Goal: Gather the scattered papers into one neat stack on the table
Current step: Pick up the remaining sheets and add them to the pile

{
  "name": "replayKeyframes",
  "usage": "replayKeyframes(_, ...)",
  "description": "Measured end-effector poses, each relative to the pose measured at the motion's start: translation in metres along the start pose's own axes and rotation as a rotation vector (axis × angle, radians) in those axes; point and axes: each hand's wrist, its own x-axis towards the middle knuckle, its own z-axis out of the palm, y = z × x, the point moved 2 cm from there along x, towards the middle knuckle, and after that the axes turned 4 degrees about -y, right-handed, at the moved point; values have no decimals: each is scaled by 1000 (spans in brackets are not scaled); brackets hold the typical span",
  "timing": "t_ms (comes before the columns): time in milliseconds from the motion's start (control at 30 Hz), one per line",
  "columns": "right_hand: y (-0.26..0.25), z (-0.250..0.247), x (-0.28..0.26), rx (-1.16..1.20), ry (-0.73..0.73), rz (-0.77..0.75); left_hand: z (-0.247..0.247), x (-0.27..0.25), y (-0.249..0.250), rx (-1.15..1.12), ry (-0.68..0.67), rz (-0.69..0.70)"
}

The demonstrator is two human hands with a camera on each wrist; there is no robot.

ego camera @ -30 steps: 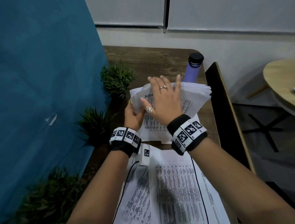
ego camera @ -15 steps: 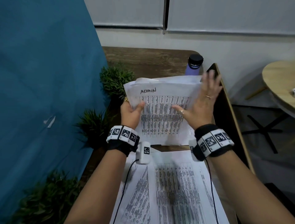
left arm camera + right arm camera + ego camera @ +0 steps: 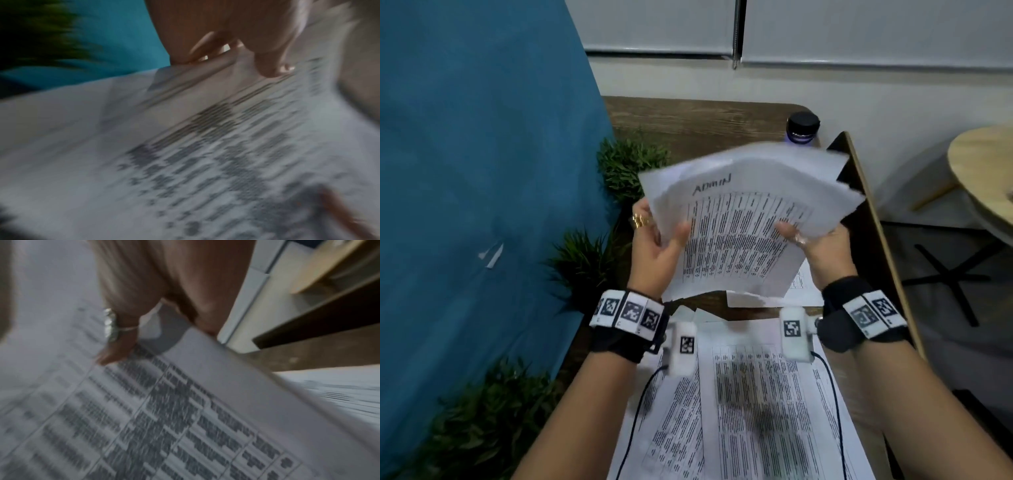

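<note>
A bundle of printed sheets [image 3: 743, 226], its top one marked "ADMIN", is held tilted above the wooden table [image 3: 698, 120]. My left hand [image 3: 657, 246] grips its left edge, thumb on top. My right hand [image 3: 815, 246] grips the right edge, thumb on the print. The left wrist view shows a thumb pressed on the blurred bundle [image 3: 205, 129]. The right wrist view shows a ringed thumb on the sheets [image 3: 164, 402]. More printed papers [image 3: 750, 394] lie spread flat on the near table under my wrists. One loose sheet [image 3: 801, 284] lies beneath the bundle.
A purple bottle with a black cap [image 3: 803, 128] stands behind the bundle. Small green plants [image 3: 626, 164] line the table's left edge beside a blue partition [image 3: 482, 171]. A dark panel [image 3: 866, 219] borders the right edge. A round table [image 3: 983, 171] stands off right.
The bundle has been lifted and tilted, its far edge now swung to the right. My right hand moved from flat on top, out to the right edge, then closed on it.
</note>
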Motion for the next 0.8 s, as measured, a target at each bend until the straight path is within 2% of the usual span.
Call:
replayKeyframes(67,22,-4,-8,-101,-87,152,-1,-18,-33,55,36,-194)
replayKeyframes(133,39,-2,-15,-228,-152,247,1,-30,-60,64,131,-377)
replayKeyframes(167,41,-1,-13,-251,-170,271,3,-31,-72,98,116,-459)
replayKeyframes(200,40,1,-9,-220,-174,298,7,-33,-76,123,114,-540)
replayKeyframes(233,39,-1,-4,-184,-143,321,4,-32,-81,293,99,-596)
replayKeyframes(267,36,-2,-2,-131,-87,363,0,-28,-75,325,145,-608)
replayKeyframes(300,38,-6,1,-111,-38,389,-2,-21,-74,271,164,-588)
replayKeyframes(333,42,-9,3,-136,-14,436,0,-15,-70,219,171,-441)
replayKeyframes(367,46,-10,2,-211,-11,441,0,-13,-70,261,220,-308)
replayKeyframes(400,50,-9,-4,-244,14,423,5,-15,-73,264,224,-263)
replayKeyframes(433,56,-7,-11,-198,38,390,8,-22,-80,273,172,-275)
replayKeyframes(467,59,-2,-17,-125,56,378,10,-31,-91,305,134,-343)
replayKeyframes(533,61,14,-24,-121,74,356,14,-40,-106,427,99,-397)
replayKeyframes(600,56,24,-22,-143,109,287,19,-32,-96,483,104,-306)
replayKeyframes(700,42,23,-19,-161,174,195,18,-22,-69,396,214,-185)
replayKeyframes(767,43,15,-24,-170,181,201,14,-29,-68,382,205,-170)
replayKeyframes(800,48,12,-29,-190,167,233,14,-38,-74,392,163,-211)
